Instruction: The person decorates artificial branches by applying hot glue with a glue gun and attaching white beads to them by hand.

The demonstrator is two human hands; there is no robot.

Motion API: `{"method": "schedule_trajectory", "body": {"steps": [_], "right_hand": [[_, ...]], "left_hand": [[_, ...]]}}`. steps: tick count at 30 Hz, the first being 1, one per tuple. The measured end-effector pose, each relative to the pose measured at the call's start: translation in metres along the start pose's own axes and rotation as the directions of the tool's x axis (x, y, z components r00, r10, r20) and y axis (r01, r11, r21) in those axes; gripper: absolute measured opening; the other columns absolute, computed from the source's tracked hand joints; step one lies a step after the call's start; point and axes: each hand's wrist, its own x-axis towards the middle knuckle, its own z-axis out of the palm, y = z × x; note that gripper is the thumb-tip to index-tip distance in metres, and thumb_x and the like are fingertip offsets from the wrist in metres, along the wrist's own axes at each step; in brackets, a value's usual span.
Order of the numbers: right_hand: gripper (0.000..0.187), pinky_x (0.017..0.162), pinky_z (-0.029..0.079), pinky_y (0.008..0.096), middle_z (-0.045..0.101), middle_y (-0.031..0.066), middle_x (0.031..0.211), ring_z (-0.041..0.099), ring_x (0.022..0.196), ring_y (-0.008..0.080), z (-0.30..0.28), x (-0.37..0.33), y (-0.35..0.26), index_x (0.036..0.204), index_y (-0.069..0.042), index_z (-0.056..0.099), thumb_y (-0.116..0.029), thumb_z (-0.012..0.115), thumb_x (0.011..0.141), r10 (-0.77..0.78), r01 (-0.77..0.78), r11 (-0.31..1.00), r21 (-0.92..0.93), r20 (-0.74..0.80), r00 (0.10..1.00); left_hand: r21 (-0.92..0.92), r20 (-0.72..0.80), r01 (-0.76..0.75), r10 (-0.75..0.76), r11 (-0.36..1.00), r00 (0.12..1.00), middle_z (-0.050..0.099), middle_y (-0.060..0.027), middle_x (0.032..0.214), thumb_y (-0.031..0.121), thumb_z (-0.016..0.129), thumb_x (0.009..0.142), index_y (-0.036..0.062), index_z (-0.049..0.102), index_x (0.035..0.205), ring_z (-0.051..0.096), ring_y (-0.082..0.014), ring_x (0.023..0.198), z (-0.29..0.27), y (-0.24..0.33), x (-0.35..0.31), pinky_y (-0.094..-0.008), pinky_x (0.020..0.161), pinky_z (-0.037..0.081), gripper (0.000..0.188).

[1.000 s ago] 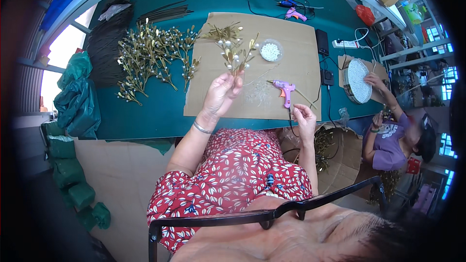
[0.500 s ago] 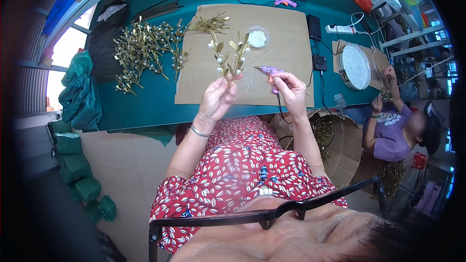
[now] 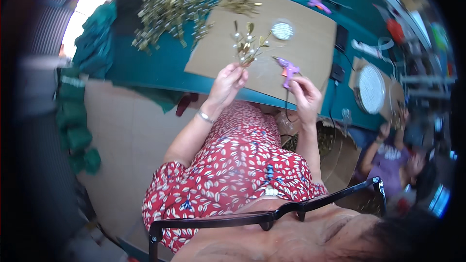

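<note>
While leafy, bead-tipped branches [image 3: 170, 14] lie heaped at the left of the green table [image 3: 155, 73], the left hand [image 3: 228, 85] pinches a beaded sprig [image 3: 248, 60] by its stem, over the cardboard [image 3: 313, 36]. The sprig's long axis runs away from the person, tips fanning outward and one fork leaning right. Well right of it, the purple glue gun [image 3: 290, 69] points its nozzle forward and left, its handle toward the person. The right hand [image 3: 307, 98], apart from the left, has thumb and fingers drawn together at that handle; I cannot tell whether they grip it. A second ago those fingertips were just right of the handle's foot; now they overlap it. The view has turned, so the table's edge slopes down rightward.
</note>
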Motion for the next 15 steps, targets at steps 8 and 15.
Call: {"method": "schedule_trajectory", "body": {"steps": [8, 15], "right_hand": [[0.012, 0.057, 0.040, 0.0197, 0.059, 0.0017, 0.075, 0.051, 0.064, 0.0065, 0.089, -0.057, 0.016, 0.091, 0.004, 0.061, -0.007, 0.059, 0.087, 0.181, -0.176, 0.976, -0.131, 0.030, 0.983], [0.011, 0.054, 0.040, 0.0200, 0.060, 0.0019, 0.072, 0.050, 0.059, 0.0058, 0.087, -0.088, -0.020, 0.088, 0.001, 0.063, -0.009, 0.060, 0.086, 0.246, -0.240, 0.967, -0.091, 0.060, 0.968]], "left_hand": [[-0.126, -0.330, -0.245, 0.193, 0.961, 0.924, 0.057, -0.0029, 0.090, 0.014, 0.052, 0.092, 0.0030, 0.054, 0.109, 0.053, -0.0104, 0.079, -0.181, 0.059, -0.056, -0.0215, 0.066, 0.041, 0.020], [0.248, -0.534, -0.361, 0.438, 0.899, 0.723, 0.056, 0.0008, 0.081, 0.012, 0.059, 0.088, 0.0009, 0.058, 0.103, 0.046, -0.0054, 0.065, -0.200, 0.114, -0.098, -0.0173, 0.056, 0.035, 0.019]]}}
